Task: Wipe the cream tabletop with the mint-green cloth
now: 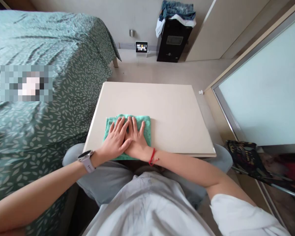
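Observation:
A folded green cloth lies flat at the near left of a pale rectangular tabletop, its near edge reaching the table's front edge. My left hand, with a watch on its wrist, rests on the cloth with fingers spread. Beside it and partly beneath it, my right hand presses flat on the same cloth, fingers apart. A red string bracelet circles my right wrist. Neither hand grips the cloth. The part of the cloth below my palms is hidden.
On the left stands a bed with a green leaf-patterned cover. A small lit screen and a black box topped with folded jeans are by the wall. A frosted panel rises on the right, near a dark patterned bag.

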The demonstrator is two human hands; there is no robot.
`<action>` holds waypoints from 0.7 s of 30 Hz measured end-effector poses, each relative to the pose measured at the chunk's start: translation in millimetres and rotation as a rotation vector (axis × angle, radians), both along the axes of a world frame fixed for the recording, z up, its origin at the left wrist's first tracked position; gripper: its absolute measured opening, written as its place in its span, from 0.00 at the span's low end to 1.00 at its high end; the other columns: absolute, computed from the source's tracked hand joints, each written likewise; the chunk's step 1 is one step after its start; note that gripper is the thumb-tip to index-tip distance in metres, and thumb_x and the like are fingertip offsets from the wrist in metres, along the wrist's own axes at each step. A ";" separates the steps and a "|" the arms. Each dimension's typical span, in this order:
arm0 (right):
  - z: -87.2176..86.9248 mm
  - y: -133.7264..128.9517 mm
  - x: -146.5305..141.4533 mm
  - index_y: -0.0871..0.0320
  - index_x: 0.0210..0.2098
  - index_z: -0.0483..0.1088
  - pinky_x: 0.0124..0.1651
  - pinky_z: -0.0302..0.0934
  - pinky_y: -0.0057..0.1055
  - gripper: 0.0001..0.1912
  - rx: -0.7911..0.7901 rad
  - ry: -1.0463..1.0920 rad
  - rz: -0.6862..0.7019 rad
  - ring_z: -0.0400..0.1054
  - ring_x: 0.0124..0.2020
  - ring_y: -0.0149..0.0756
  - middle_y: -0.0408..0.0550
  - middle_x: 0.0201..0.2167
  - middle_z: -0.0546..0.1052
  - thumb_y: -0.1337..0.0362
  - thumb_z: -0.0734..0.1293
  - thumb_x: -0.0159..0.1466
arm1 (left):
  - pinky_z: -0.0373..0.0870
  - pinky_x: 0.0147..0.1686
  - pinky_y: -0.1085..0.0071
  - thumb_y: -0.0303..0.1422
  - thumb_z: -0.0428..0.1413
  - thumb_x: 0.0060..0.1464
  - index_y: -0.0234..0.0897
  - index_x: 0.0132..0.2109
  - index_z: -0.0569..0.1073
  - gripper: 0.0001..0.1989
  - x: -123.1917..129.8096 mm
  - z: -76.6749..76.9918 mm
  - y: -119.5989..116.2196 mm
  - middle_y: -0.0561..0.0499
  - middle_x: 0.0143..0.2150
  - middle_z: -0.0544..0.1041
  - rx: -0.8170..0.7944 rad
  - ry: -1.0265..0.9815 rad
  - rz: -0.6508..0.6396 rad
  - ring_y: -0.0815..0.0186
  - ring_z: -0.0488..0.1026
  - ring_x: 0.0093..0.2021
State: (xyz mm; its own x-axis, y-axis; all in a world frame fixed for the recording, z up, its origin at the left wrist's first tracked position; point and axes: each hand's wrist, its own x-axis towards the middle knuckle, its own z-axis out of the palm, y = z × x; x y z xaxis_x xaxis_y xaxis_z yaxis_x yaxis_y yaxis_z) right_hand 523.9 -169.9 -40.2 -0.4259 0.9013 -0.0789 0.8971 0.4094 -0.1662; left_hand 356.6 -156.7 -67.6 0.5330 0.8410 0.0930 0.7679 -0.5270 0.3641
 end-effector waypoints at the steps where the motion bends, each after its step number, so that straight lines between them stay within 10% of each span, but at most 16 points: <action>1: -1.0 -8.5 -2.0 0.51 0.90 0.44 0.84 0.48 0.78 0.42 -0.005 -0.025 0.009 0.40 0.90 0.62 0.57 0.89 0.50 0.53 0.56 0.81 | 0.47 0.85 0.35 0.51 0.44 0.78 0.30 0.87 0.54 0.42 -4.3 -2.2 -10.8 0.30 0.88 0.52 0.017 -0.004 -0.017 0.43 0.43 0.90; 7: 1.9 8.4 -11.3 0.55 0.90 0.44 0.85 0.47 0.74 0.43 -0.017 -0.057 0.041 0.39 0.90 0.62 0.58 0.89 0.50 0.54 0.54 0.79 | 0.46 0.85 0.34 0.50 0.45 0.78 0.34 0.89 0.46 0.43 -17.2 -1.5 4.2 0.33 0.89 0.50 0.005 -0.020 -0.045 0.42 0.42 0.90; 21: -5.2 213.3 -40.4 0.63 0.90 0.43 0.83 0.32 0.83 0.40 -0.023 0.075 -0.067 0.34 0.90 0.68 0.68 0.90 0.43 0.58 0.53 0.83 | 0.47 0.85 0.41 0.66 0.42 0.72 0.39 0.85 0.62 0.49 -34.1 0.7 240.5 0.35 0.85 0.63 0.014 -0.091 -0.050 0.40 0.54 0.87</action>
